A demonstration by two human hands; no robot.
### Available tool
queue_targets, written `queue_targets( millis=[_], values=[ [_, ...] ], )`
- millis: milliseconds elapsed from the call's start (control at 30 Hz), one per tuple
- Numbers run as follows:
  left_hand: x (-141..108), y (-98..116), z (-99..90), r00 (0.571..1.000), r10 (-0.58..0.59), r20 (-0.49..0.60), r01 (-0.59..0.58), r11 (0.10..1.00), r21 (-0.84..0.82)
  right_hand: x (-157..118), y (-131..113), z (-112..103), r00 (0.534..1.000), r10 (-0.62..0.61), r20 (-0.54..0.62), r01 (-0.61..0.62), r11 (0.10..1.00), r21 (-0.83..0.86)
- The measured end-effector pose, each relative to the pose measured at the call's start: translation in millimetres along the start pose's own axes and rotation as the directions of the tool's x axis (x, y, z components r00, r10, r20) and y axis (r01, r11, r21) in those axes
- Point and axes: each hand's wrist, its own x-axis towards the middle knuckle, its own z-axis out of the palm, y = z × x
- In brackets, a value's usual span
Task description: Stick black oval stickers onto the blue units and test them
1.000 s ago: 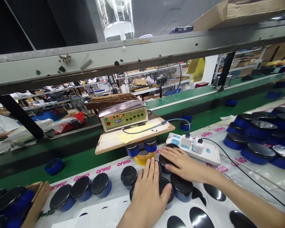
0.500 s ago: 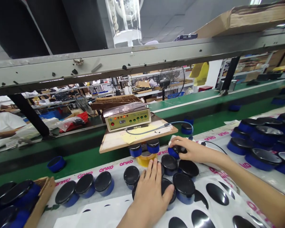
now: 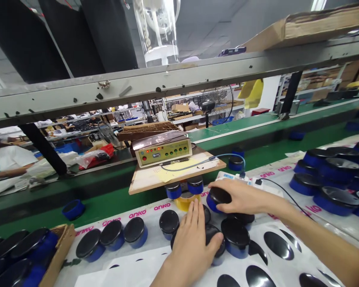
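Observation:
In the head view my right hand (image 3: 242, 196) grips a round blue case with a black top (image 3: 217, 199), its thumb and fingers around the sides. The case is tilted. My left hand (image 3: 191, 239) lies with fingers stretched out over several similar cases, partly hiding them. To its right stands another black-topped blue case (image 3: 236, 237). One more case (image 3: 169, 223) stands at its left. Just beyond the left fingertips, a roll of yellow tape (image 3: 184, 203) lies below two more cases (image 3: 195, 185).
Behind is a small control box (image 3: 164, 149) on a wooden board (image 3: 140, 183), beside a green conveyor (image 3: 119, 205). A white power strip (image 3: 227, 176) has cables. Sheets with black discs (image 3: 278, 245) lie at right. A cardboard box (image 3: 61, 249) holds cases. A metal beam (image 3: 197, 73) crosses above.
My right hand has brought the gripped case nearer to me and slightly left, uncovering the power strip. My left hand stays over the cases. The view has shifted a little.

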Motion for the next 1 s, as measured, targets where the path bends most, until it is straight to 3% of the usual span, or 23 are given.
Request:
queue_targets(
  millis=[100,200,300,400,467,567,633,833,933,1000],
  values=[
    [-1,2,-7.1,0.995,-0.005,-0.103,-0.015,0.983,-0.184,-16,-14,-13,0.999,-0.013,-0.036,0.02,0.982,0.19],
    [-8,5,-26.3,0.986,0.017,-0.166,-0.066,0.953,-0.295,-19,-32,-7,0.994,-0.073,-0.085,0.104,0.884,0.457],
    [-24,0,-59.7,0.993,0.093,-0.068,-0.106,0.968,-0.229,-8,-47,6,0.978,-0.086,-0.192,0.181,0.809,0.559],
    [-42,-23,-98.0,0.997,-0.02,0.074,0.026,0.997,-0.075,9,-61,13,0.97,-0.109,-0.219,0.207,0.842,0.498],
    [-52,-49,-119.6,0.983,-0.176,0.054,0.177,0.984,-0.002,21,-73,15,0.964,-0.161,-0.211,0.24,0.867,0.436],
    [-61,-93,-141.0,0.918,-0.397,0.016,0.395,0.915,0.076,36,-95,21,0.941,-0.297,-0.164,0.337,0.874,0.35],
    [-64,-120,-148.8,0.876,-0.481,0.031,0.477,0.874,0.095,44,-114,30,0.908,-0.405,-0.112,0.419,0.86,0.292],
    [-78,-166,-159.1,0.851,-0.524,0.029,0.523,0.851,0.048,62,-176,85,0.765,-0.645,0.01,0.635,0.756,0.157],
    [-86,-173,-162.1,0.854,-0.52,0.003,0.519,0.854,0.021,78,-197,112,0.719,-0.694,-0.04,0.695,0.718,0.043],
    [-89,-174,-163.3,0.855,-0.519,-0.026,0.519,0.855,0.011,89,-204,119,0.694,-0.716,-0.078,0.716,0.697,-0.04]
  ],
)
